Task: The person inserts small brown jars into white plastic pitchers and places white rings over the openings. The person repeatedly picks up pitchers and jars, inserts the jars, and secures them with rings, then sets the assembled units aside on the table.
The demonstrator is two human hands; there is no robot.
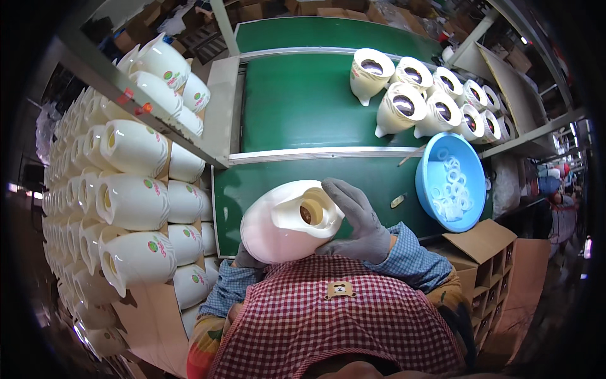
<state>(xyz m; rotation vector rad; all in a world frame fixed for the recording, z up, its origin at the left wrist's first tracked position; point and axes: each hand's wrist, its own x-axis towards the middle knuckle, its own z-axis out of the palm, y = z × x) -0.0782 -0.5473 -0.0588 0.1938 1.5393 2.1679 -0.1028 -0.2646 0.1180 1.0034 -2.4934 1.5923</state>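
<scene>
White jug point(268, 230) is clasped near rim by R hand point(363, 226), hold of L hand point(248, 258) can't be told; prob. light, stiff, slick, best cupped round belly.

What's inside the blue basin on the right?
Pale, translucent rings, loosely piled in the blue basin. Its bare inner wall shows around them. The upper rings cover whatever lies beneath, so the full count can't be told.
</scene>
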